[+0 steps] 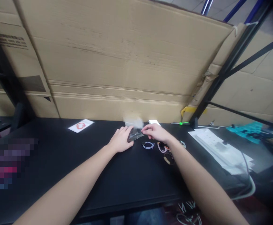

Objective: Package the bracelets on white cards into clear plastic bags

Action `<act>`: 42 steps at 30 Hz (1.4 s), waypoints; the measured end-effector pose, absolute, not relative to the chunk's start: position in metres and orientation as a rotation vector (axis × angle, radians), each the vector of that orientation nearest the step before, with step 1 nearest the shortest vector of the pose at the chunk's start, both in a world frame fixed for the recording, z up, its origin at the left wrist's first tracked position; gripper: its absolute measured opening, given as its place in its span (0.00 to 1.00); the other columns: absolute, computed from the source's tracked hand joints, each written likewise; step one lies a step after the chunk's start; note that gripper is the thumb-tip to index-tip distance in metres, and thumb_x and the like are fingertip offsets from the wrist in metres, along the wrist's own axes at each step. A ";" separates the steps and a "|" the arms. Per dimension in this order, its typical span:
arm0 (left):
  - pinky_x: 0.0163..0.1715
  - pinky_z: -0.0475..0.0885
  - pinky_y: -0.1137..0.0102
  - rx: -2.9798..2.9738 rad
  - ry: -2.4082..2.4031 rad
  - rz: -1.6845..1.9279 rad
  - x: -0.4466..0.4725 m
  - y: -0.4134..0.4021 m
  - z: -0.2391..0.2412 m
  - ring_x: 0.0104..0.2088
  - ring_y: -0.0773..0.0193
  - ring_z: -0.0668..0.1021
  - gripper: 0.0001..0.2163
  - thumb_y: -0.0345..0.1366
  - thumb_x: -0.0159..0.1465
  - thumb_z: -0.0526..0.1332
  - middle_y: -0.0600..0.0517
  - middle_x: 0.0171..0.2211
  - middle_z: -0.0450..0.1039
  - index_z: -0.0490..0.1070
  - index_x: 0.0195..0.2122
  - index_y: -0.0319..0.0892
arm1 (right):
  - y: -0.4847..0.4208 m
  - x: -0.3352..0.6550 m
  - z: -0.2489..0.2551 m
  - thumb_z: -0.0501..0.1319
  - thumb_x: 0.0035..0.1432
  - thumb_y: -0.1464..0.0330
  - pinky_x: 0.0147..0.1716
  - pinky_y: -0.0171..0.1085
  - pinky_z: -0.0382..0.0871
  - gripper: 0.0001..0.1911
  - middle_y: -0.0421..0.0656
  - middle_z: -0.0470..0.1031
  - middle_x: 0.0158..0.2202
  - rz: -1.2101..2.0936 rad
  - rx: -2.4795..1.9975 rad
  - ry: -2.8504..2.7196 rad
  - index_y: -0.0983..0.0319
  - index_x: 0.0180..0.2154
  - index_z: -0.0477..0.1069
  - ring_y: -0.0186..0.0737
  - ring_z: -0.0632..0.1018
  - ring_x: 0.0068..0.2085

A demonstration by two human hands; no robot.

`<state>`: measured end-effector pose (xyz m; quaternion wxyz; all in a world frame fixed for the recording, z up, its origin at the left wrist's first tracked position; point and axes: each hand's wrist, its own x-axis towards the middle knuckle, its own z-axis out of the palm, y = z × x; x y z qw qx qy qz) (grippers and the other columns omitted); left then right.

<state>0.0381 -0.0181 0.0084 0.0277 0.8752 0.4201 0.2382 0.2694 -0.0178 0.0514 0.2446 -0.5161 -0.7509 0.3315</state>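
A small clear plastic bag (135, 135) lies between my two hands near the back of the black table. My left hand (121, 139) grips its left side, fingers over it and thumb at the lower edge. With its fingertips pinched together, my right hand (157, 132) holds the bag's upper right edge. Just below the bag rests a light-purple cord loop (148, 145) with a dark round piece. More loops, a pink one (161, 147) and a dark one with a tan piece (168, 158), lie beside my right forearm, which partly hides them.
A white card with a red ring print (81, 125) lies back left. Behind the hands stand a translucent packet (133, 122) and a cardboard wall (117, 62). A green-handled tool (183, 123), papers (217, 150) and a pale cable (252, 186) are on the right.
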 end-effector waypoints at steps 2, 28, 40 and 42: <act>0.47 0.62 0.57 2.712 1.266 0.724 0.038 -0.020 0.011 0.49 0.50 0.69 0.31 0.39 0.56 0.60 0.46 0.51 0.66 0.52 0.61 0.49 | -0.029 0.261 0.048 0.61 0.52 0.62 0.19 0.32 0.58 0.18 0.37 0.70 0.18 1.032 -1.401 -2.069 0.62 0.44 0.74 0.30 0.65 0.17; 0.48 0.63 0.56 2.698 1.062 0.552 0.027 -0.010 0.007 0.49 0.49 0.68 0.32 0.44 0.55 0.61 0.47 0.51 0.65 0.54 0.61 0.50 | -0.035 0.322 0.064 0.56 0.50 0.44 0.19 0.35 0.59 0.28 0.43 0.73 0.20 0.799 -2.018 -2.444 0.62 0.26 0.76 0.34 0.68 0.17; 0.54 0.60 0.53 2.771 1.309 0.768 0.025 0.082 0.037 0.56 0.46 0.65 0.33 0.43 0.56 0.59 0.45 0.59 0.61 0.52 0.63 0.46 | -0.002 0.264 0.020 0.53 0.57 0.48 0.50 0.49 0.58 0.34 0.54 0.65 0.57 -0.149 -1.635 -2.421 0.57 0.61 0.58 0.57 0.66 0.55; 0.54 0.60 0.53 2.842 1.312 0.587 0.031 0.097 0.038 0.56 0.46 0.65 0.33 0.43 0.56 0.59 0.45 0.59 0.62 0.53 0.62 0.45 | 0.007 0.258 0.014 0.50 0.58 0.46 0.52 0.52 0.55 0.36 0.56 0.63 0.59 -0.149 -1.706 -2.415 0.58 0.62 0.56 0.60 0.64 0.57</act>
